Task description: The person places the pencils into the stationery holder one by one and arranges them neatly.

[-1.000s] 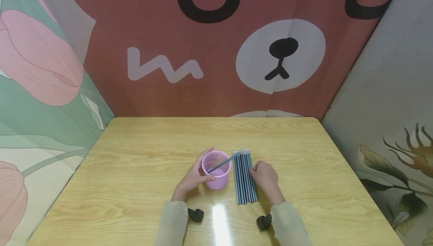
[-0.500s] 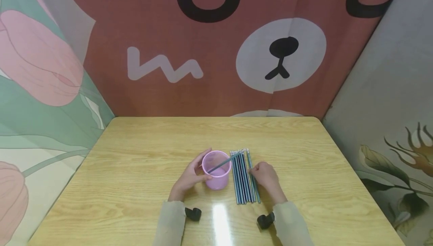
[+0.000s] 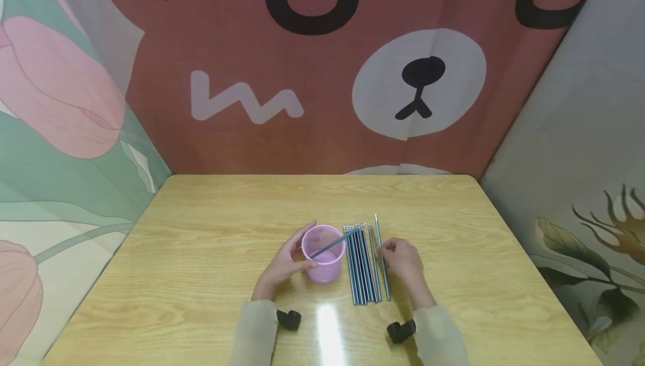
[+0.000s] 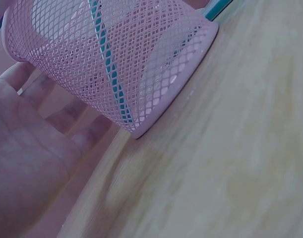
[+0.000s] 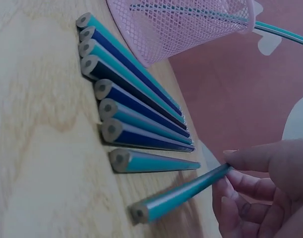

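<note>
A pink mesh pencil cup (image 3: 324, 274) stands upright on the table, one teal pencil (image 3: 336, 240) leaning inside it with its end out over the rim. My left hand (image 3: 285, 266) holds the cup from the left, thumb at the near side and fingers round behind. Right of the cup lies a row of unsharpened teal and dark blue pencils (image 3: 356, 271). My right hand (image 3: 404, 259) pinches another teal pencil (image 5: 183, 193) between thumb and fingers, its far end raised in the right wrist view. One loose teal pencil (image 5: 156, 161) lies between it and the row.
The wooden table (image 3: 227, 215) runs back to a wall cloth (image 3: 242, 148) with a printed bear. Patterned cloths hang on the left (image 3: 50, 187) and right. A black wrist camera (image 3: 289, 319) sits at each sleeve.
My right hand has drawn a pencil off the right end of the row, moving slightly right with it. Another pencil now lies a little apart from the row. The left hand and cup stay put.
</note>
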A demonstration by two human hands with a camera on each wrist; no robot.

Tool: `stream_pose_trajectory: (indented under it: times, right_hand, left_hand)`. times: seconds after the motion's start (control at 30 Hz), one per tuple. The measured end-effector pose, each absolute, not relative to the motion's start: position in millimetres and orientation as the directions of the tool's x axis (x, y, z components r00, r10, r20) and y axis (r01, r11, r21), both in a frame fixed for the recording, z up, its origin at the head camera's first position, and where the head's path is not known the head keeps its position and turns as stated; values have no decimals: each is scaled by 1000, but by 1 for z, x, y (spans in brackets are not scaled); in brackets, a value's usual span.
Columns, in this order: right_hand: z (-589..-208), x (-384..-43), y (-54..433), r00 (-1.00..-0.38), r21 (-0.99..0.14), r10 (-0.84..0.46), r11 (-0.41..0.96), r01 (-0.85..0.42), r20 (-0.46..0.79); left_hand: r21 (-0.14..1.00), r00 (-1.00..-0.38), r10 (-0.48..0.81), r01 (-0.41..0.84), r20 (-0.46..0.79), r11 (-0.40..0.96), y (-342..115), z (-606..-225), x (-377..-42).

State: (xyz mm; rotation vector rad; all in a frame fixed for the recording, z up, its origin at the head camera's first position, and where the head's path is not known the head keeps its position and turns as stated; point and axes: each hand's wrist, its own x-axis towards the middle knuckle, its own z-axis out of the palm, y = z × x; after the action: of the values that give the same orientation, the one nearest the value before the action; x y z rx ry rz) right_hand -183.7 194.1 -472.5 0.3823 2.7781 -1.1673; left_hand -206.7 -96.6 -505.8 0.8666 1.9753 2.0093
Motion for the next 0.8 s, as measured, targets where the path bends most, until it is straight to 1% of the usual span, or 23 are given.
stream_pose_trajectory:
  times: [0.17, 0.3, 0.63, 0.8]
  right_hand:
    - [-468, -181, 195, -970, -709, 207, 666, 233, -125]
    - [-462, -181, 195, -974, -714, 217, 674, 193, -58]
    - [-446, -174, 192, -965, -732, 259, 666, 142, 48]
    - [-436, -170, 187, -953, -748, 273, 658, 84, 133]
  left_hand:
    - [966, -816, 520, 246, 252, -83, -96, -504, -205]
    - [970, -833, 500, 231, 236, -73, -95, -504, -205]
    - [976, -904, 376, 215, 204, -12, -92, -505, -205]
    - [981, -926, 330, 193, 185, -10, -92, -504, -205]
